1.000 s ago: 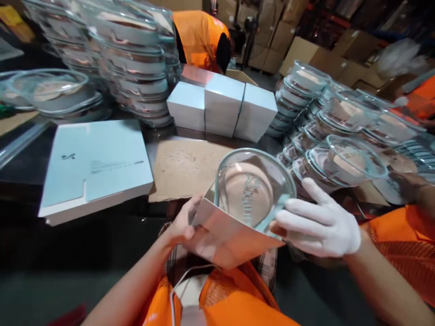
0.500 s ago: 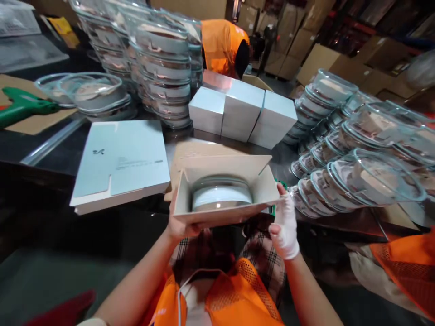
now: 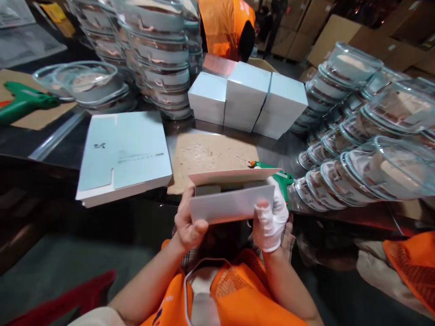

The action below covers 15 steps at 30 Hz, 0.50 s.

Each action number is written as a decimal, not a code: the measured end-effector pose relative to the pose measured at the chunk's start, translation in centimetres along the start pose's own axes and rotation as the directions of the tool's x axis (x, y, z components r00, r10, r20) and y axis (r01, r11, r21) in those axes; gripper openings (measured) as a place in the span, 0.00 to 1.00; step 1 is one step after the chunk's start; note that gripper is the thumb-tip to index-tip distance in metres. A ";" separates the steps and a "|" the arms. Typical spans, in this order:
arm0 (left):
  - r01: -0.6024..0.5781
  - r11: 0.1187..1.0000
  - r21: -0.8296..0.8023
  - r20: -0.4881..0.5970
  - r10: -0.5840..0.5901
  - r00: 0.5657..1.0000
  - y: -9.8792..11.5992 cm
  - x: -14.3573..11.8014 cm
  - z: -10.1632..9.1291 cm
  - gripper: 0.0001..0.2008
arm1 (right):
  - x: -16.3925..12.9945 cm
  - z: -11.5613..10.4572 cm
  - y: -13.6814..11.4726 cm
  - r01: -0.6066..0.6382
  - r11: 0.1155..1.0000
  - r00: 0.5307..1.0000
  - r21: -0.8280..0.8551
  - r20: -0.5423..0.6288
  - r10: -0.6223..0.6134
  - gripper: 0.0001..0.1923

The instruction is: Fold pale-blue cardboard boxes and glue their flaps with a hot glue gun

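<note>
The long dark table is crowded, and at its near edge the person holds a white box over their lap, its long opening turned up between two flaps. What lies inside is too shaded to make out. I'd judge the step in hand to be closing this box, with the flaps not yet folded flat; the next move calls for pressing them together squarely while both ends stay steady.

The bare left hand is curled round the left end, thumb by the lower edge. The gloved right hand grips the other end, its thumb against the near flap.

Tall stacks of glass dishes rise at the back left, and leaning rows of dishes hem in the right. Three upright cartons stand between them, a flat carton lies to the left, and a cardboard sheet sits straight ahead. A green glue gun, just beyond the glove, would get in the way of setting the box down.
</note>
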<state>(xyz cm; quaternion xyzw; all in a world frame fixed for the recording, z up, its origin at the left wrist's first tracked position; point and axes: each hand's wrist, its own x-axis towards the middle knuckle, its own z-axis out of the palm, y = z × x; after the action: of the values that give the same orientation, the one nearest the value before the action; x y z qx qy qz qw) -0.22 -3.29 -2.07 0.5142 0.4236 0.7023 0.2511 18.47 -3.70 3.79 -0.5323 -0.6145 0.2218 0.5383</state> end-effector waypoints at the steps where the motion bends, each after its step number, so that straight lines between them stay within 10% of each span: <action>1: -0.064 0.997 -0.031 -0.049 0.062 0.997 0.3 0.2 0.4 0.37 | 0.3 0.2 -0.9 -0.012 0.998 0.997 0.060 -0.074 0.016 0.24; 6: -0.402 0.914 0.047 0.098 0.396 0.913 -0.1 2.0 -0.7 0.32 | 1.7 0.6 -2.9 -0.073 0.977 0.992 0.199 -0.084 0.091 0.36; 9: -0.419 0.891 0.174 0.217 0.380 0.899 -1.1 2.9 -2.5 0.31 | 1.9 -1.8 -1.8 -0.070 0.988 0.997 0.135 0.026 0.067 0.27; 12: -0.345 0.909 0.232 0.170 0.311 0.935 -1.7 3.1 -3.3 0.31 | 2.0 -6.1 0.4 -0.160 0.966 0.986 -0.204 -0.075 0.148 0.23; 15: -0.371 0.906 0.204 0.133 0.350 0.927 -1.9 3.2 -2.9 0.34 | 2.5 -9.2 2.7 -0.398 0.696 0.916 -0.598 -0.224 0.332 0.30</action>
<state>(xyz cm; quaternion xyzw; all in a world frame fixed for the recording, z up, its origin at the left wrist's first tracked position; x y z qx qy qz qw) -4.20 -0.74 -2.41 0.6409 0.3858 0.6592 0.0763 28.24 -3.32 5.53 -0.8031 -0.5074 0.0782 0.3024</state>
